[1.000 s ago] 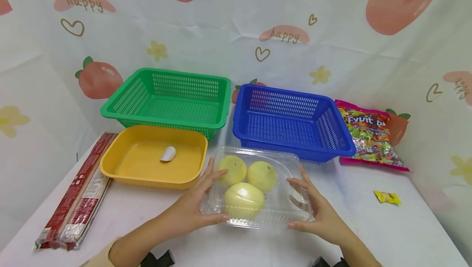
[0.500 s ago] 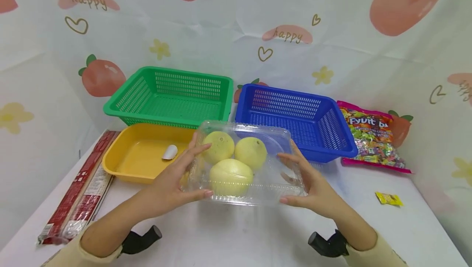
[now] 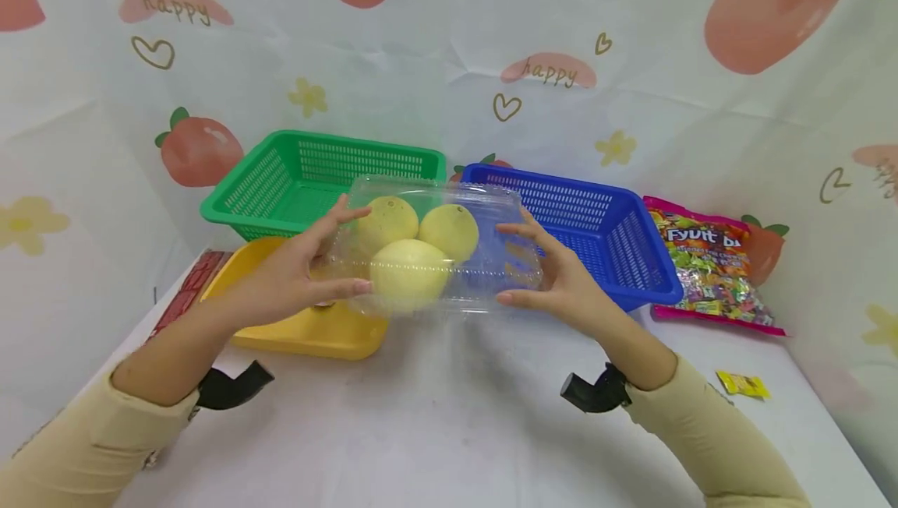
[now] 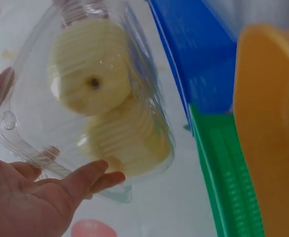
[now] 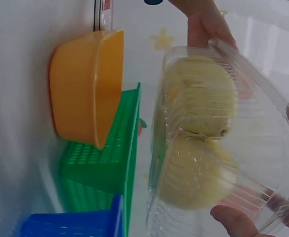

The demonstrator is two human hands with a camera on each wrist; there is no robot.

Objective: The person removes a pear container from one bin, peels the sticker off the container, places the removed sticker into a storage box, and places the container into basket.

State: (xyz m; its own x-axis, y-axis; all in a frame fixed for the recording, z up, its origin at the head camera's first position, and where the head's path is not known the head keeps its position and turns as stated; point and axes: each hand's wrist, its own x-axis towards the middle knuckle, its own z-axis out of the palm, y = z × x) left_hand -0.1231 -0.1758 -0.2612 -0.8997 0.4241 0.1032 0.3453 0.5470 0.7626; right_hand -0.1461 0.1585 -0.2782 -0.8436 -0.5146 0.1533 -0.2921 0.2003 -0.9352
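Observation:
Between both hands a clear plastic clamshell box (image 3: 484, 278) is held up above the table, in front of the baskets. Three pale yellow round fruits lie inside it, toward its left side; the nearest fruit (image 3: 409, 274) looks largest. My left hand (image 3: 288, 278) grips the box's left end, thumb at the near side and fingers at the far side. On the right end my right hand (image 3: 561, 278) holds it the same way. From below, the left wrist view shows ridged plastic under a fruit (image 4: 92, 69) with a dark spot. The lid looks closed over the fruits.
Behind the box stand a green basket (image 3: 242, 208) and a blue basket (image 3: 652, 259). A yellow tray (image 3: 316, 336) is partly hidden by the left arm, as is a red package (image 3: 185, 294). A candy bag (image 3: 715, 266) leans at right, near a small yellow wrapped candy (image 3: 742, 384).
Both hands have lifted the clamshell box of fruit from low over the table, moving it up, forward and somewhat left. It now overlaps the green and blue baskets in view.

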